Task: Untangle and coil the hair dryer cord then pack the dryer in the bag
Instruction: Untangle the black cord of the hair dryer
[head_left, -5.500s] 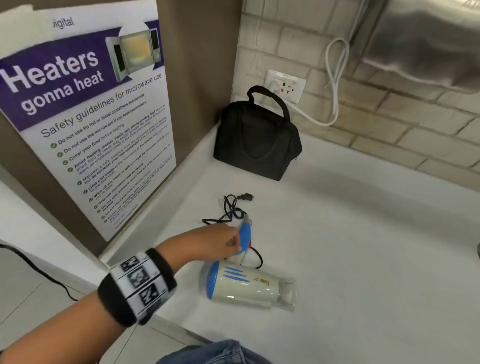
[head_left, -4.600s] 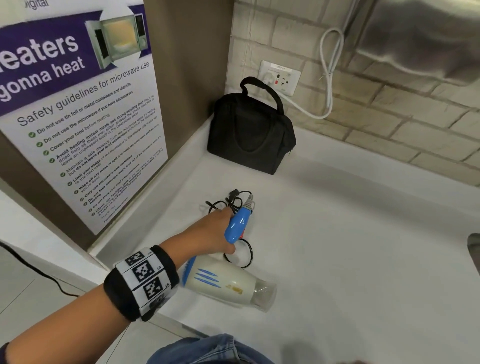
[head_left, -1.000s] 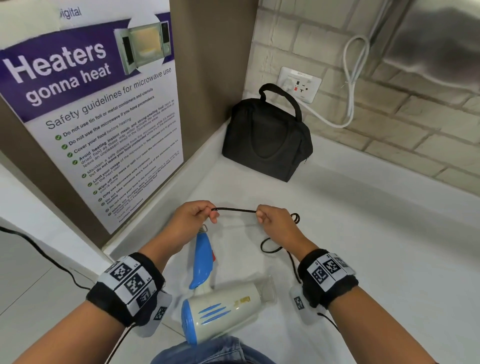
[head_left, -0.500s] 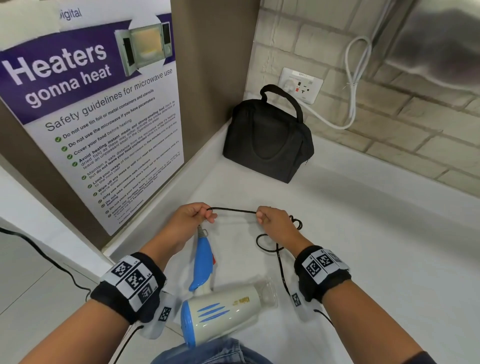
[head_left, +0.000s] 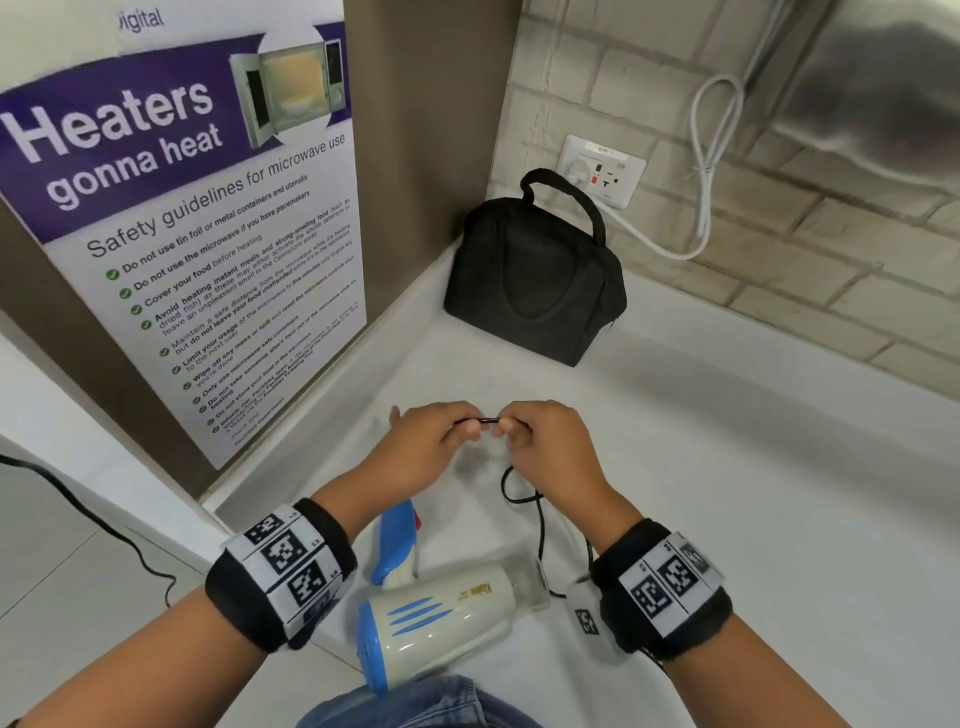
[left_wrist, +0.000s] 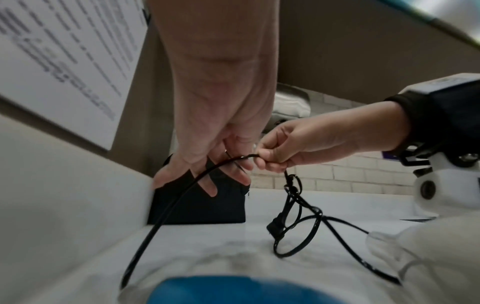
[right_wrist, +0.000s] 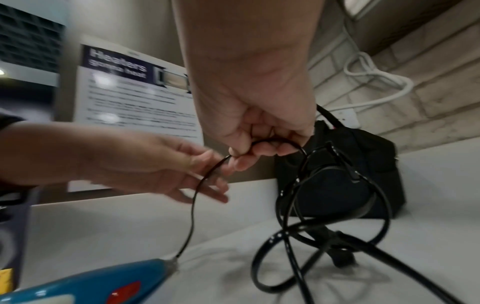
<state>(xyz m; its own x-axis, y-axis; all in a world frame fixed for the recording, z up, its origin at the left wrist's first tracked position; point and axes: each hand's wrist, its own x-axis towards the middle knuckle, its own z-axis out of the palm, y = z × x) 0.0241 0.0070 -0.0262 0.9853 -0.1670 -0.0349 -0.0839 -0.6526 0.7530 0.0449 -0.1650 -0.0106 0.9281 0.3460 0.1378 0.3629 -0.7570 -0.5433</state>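
The cream and blue hair dryer (head_left: 441, 618) lies on the white counter (head_left: 727, 493) near its front edge, its blue handle (head_left: 397, 540) pointing away from me. Both hands hover above it, almost touching. My left hand (head_left: 465, 423) pinches the black cord (head_left: 477, 420) between thumb and forefinger, the other fingers spread (left_wrist: 207, 185). My right hand (head_left: 506, 426) grips the same cord (right_wrist: 275, 140) just beside it. A tangle of loops (left_wrist: 293, 205) with the plug (left_wrist: 278, 224) hangs from the right hand. The black bag (head_left: 535, 280) stands zipped shut in the back corner.
A poster (head_left: 182, 234) covers the side panel on the left. Behind the bag are a wall socket (head_left: 602, 176) and a white cable (head_left: 701, 171) on the brick wall. A metal appliance (head_left: 883, 93) hangs at the upper right. My jeans (head_left: 415, 706) touch the counter's front edge.
The hands have closed together along the cord, so the stretch between them has shrunk to a short bit. Seconds ago the left hand alone moved the dryer by its handle.
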